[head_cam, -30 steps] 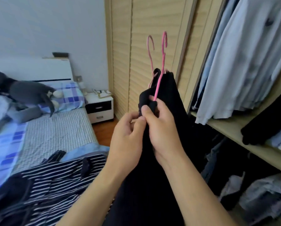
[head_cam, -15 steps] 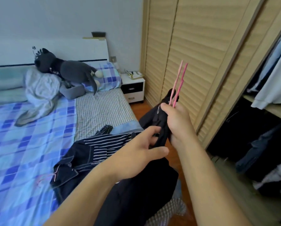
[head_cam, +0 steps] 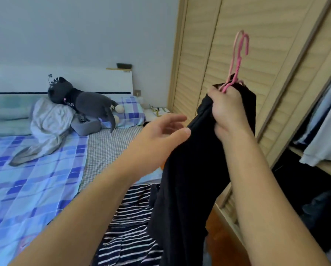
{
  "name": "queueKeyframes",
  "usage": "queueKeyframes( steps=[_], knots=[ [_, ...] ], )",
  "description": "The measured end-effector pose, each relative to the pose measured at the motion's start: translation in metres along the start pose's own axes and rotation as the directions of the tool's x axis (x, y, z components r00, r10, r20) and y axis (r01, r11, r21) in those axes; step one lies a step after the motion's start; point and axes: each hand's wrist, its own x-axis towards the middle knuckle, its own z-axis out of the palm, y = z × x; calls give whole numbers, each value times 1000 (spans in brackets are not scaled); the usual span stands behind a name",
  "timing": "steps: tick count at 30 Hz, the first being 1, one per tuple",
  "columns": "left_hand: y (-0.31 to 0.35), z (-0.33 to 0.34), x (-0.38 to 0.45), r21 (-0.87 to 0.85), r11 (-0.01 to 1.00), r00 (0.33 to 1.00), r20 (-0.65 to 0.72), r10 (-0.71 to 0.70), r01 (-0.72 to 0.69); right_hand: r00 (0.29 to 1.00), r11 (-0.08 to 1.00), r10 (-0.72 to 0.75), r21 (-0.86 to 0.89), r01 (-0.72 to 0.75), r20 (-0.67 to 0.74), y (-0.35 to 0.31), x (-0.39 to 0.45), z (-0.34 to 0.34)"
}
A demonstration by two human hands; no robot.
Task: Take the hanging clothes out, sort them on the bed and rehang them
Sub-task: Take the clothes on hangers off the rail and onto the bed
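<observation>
My right hand [head_cam: 227, 110] grips the top of a black garment [head_cam: 189, 189] together with two pink hangers [head_cam: 239, 54], held up in front of the wardrobe door. The black cloth hangs down between my arms. My left hand [head_cam: 160, 135] is open, fingers spread and pointing right, its thumb touching the garment's left edge. A striped dark garment [head_cam: 132, 227] lies on the bed's near corner below my arms. The bed [head_cam: 36, 189] has a blue checked cover.
A louvred wooden wardrobe door [head_cam: 237, 25] stands behind the hangers. Pale shirts [head_cam: 327, 135] hang in the open wardrobe at right, dark clothes below them. A grey plush toy [head_cam: 84, 102] and a grey blanket [head_cam: 49, 127] lie near the headboard. A nightstand [head_cam: 159, 112] sits by the wall.
My right hand has lifted the hangers and black garment higher. My left hand has let go of the cloth and opened. The view has turned further towards the bed.
</observation>
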Motion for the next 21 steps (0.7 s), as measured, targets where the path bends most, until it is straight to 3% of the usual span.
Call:
queueKeyframes(
  steps=[4,7,13,18,21],
  knots=[
    [9,12,48,426,905,992,118,-45,-9,990,1000,-15,-20,18,137,4,7,14],
    [-10,19,63,493,870,996,68,-50,10,985,1000,27,2,-28,170,14,23,16],
    [-42,29,52,119,986,979,152,-136,119,990,956,-67,-275,100,126,43,35,31],
    [-80,-10,7,-247,940,970,-3,-242,234,937,931,-50,-322,169,346,74,5,103],
    [-122,-48,-31,-413,863,918,-131,-373,292,847,912,21,-357,202,532,109,-31,177]
  ],
)
